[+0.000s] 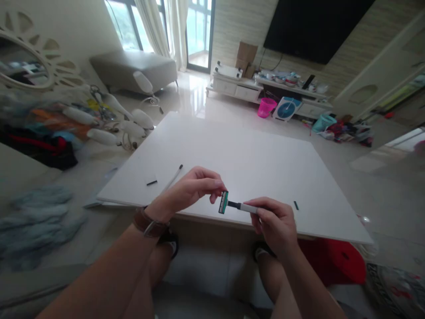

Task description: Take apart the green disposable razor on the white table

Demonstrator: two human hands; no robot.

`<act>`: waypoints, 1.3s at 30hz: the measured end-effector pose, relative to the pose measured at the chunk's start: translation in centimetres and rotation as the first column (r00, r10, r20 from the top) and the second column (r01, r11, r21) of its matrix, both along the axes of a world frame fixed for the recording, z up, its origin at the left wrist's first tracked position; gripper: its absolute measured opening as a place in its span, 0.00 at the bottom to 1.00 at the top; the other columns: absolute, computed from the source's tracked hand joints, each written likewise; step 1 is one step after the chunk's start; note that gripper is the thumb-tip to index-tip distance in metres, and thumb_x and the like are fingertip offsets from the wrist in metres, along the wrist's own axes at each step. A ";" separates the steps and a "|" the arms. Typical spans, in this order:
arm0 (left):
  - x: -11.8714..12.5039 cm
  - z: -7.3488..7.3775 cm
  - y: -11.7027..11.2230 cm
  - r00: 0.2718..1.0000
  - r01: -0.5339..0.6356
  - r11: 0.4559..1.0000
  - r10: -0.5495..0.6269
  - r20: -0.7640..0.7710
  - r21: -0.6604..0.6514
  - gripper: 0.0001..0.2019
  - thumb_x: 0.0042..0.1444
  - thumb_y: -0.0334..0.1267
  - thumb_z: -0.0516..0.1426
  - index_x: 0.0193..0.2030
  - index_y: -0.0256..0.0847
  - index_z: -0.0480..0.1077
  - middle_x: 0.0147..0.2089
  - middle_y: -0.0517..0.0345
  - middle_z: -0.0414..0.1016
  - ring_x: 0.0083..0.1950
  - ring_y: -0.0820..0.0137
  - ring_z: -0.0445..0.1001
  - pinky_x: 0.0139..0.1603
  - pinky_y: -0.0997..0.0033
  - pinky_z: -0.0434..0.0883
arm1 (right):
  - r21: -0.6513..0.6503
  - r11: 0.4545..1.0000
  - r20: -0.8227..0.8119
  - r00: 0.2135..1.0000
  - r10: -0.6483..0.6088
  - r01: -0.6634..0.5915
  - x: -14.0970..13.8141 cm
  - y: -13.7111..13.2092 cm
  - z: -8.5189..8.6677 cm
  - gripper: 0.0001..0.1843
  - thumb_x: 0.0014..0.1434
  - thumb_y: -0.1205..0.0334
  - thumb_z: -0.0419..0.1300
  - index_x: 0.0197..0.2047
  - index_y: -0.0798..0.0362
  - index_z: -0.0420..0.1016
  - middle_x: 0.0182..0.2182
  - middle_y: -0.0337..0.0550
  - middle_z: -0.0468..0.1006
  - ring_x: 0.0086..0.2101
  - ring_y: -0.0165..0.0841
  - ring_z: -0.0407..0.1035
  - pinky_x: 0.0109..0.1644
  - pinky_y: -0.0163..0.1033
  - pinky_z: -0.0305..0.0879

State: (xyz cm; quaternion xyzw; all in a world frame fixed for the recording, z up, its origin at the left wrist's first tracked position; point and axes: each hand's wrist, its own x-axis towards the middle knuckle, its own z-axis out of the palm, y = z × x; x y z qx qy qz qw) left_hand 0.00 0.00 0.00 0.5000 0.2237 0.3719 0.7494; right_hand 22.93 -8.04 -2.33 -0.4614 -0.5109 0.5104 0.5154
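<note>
I hold a disposable razor (232, 205) above the near edge of a white table (252, 164). My right hand (274, 221) is closed round its light handle. My left hand (191, 188) pinches the green razor head (223, 202) with thumb and fingertips. A watch strap sits on my left wrist. A second razor-like stick (172, 179) lies on the table left of my left hand, with a small black piece (152, 182) beside it. Another small black piece (296, 205) lies right of my right hand.
A pink basket (266, 107), a blue fan (286, 109) and a low TV cabinet (239, 88) stand at the far wall. A grey sofa (136, 68) is at back left, clutter and white ornaments at left. A red object (335, 261) sits under the table's right corner.
</note>
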 end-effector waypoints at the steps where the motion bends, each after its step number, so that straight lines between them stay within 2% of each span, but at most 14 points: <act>1: 0.0 -0.1 0.0 1.000 -0.005 1.000 0.005 -0.025 0.022 0.09 0.51 0.38 0.66 0.28 0.32 0.78 0.24 0.57 0.73 0.25 0.75 0.69 0.27 0.76 0.66 | 0.001 1.000 0.017 1.000 -0.003 0.003 0.0 0.1 0.0 0.11 0.57 0.63 0.60 0.37 0.56 0.84 0.16 0.38 0.71 0.17 0.26 0.60 0.18 0.30 0.53; 6: 0.0 -0.3 -0.1 0.988 -0.041 0.993 0.057 -0.144 0.112 0.07 0.51 0.37 0.67 0.30 0.34 0.76 0.25 0.59 0.74 0.27 0.75 0.70 0.29 0.76 0.66 | -0.002 1.000 0.073 0.997 -0.017 0.017 0.0 0.4 -0.3 0.11 0.57 0.65 0.59 0.37 0.56 0.84 0.15 0.37 0.70 0.17 0.25 0.61 0.19 0.30 0.53; 10: 0.0 0.0 0.1 0.970 -0.070 0.986 0.103 -0.220 0.155 0.09 0.53 0.37 0.66 0.28 0.34 0.74 0.23 0.62 0.70 0.26 0.78 0.66 0.28 0.77 0.62 | 0.004 1.000 0.104 0.994 -0.019 0.019 0.0 0.6 -0.5 0.11 0.57 0.65 0.59 0.37 0.56 0.84 0.16 0.36 0.70 0.17 0.25 0.61 0.19 0.31 0.54; 14: -0.2 -0.3 0.6 0.945 -0.216 0.959 0.252 -0.209 0.182 0.08 0.56 0.39 0.63 0.31 0.35 0.74 0.23 0.64 0.68 0.25 0.79 0.64 0.29 0.78 0.63 | -0.009 1.000 0.094 0.995 -0.029 0.030 0.0 0.7 -0.5 0.11 0.58 0.65 0.59 0.38 0.56 0.84 0.16 0.36 0.70 0.16 0.24 0.60 0.19 0.31 0.54; 17: -0.5 -0.7 0.9 0.942 -0.249 0.951 0.282 -0.182 0.181 0.09 0.57 0.40 0.63 0.33 0.35 0.75 0.26 0.61 0.71 0.26 0.79 0.65 0.30 0.77 0.64 | -0.015 0.999 0.077 0.997 -0.029 0.030 0.0 0.8 -0.5 0.11 0.57 0.64 0.59 0.37 0.56 0.84 0.17 0.36 0.70 0.17 0.24 0.59 0.19 0.31 0.53; 23: -0.7 -0.7 0.8 0.967 -0.157 0.978 0.181 -0.179 0.139 0.08 0.56 0.38 0.63 0.35 0.34 0.78 0.30 0.56 0.76 0.29 0.76 0.69 0.33 0.75 0.67 | 0.014 0.999 0.105 0.994 -0.030 0.029 0.2 0.9 -0.6 0.11 0.57 0.65 0.58 0.37 0.56 0.84 0.16 0.36 0.69 0.17 0.25 0.60 0.20 0.32 0.53; 29: -0.8 -0.8 0.8 0.949 -0.004 0.999 0.020 -0.315 0.050 0.10 0.58 0.40 0.61 0.35 0.33 0.77 0.25 0.56 0.75 0.26 0.74 0.71 0.29 0.74 0.69 | 0.017 0.999 0.070 0.997 -0.042 0.041 0.4 1.0 -0.6 0.11 0.57 0.65 0.60 0.38 0.57 0.83 0.16 0.35 0.69 0.17 0.26 0.60 0.20 0.33 0.54; 31: -0.6 -1.0 0.8 0.933 0.065 0.994 -0.028 -0.359 0.091 0.07 0.55 0.36 0.62 0.32 0.34 0.77 0.31 0.53 0.79 0.31 0.72 0.75 0.35 0.72 0.72 | 0.018 0.999 0.055 0.998 -0.043 0.042 0.5 1.0 -0.5 0.11 0.56 0.64 0.60 0.38 0.57 0.83 0.16 0.35 0.69 0.17 0.26 0.60 0.20 0.33 0.54; 34: -0.2 -1.2 0.7 0.931 0.060 0.980 0.013 -0.364 0.188 0.01 0.49 0.30 0.63 0.30 0.35 0.77 0.40 0.51 0.81 0.43 0.68 0.77 0.46 0.68 0.74 | 0.025 0.999 0.046 0.998 -0.048 0.047 0.6 1.0 -0.3 0.11 0.56 0.65 0.60 0.38 0.57 0.83 0.16 0.35 0.69 0.16 0.26 0.60 0.20 0.33 0.53; 36: -0.1 -1.1 0.6 0.921 0.057 0.984 0.014 -0.390 0.170 0.03 0.50 0.31 0.63 0.33 0.35 0.77 0.38 0.51 0.81 0.41 0.68 0.78 0.44 0.69 0.74 | 0.031 0.998 0.051 0.997 -0.052 0.050 0.6 1.0 -0.3 0.11 0.56 0.65 0.59 0.37 0.57 0.83 0.16 0.35 0.69 0.16 0.26 0.59 0.20 0.33 0.53; 39: -0.1 -1.0 0.5 0.890 0.174 0.983 -0.133 -0.436 0.056 0.06 0.55 0.35 0.60 0.33 0.35 0.76 0.29 0.53 0.79 0.31 0.70 0.77 0.35 0.70 0.73 | 0.038 0.998 0.067 0.996 -0.059 0.057 0.7 1.0 -0.3 0.11 0.56 0.64 0.59 0.37 0.57 0.83 0.16 0.35 0.69 0.16 0.26 0.59 0.19 0.33 0.53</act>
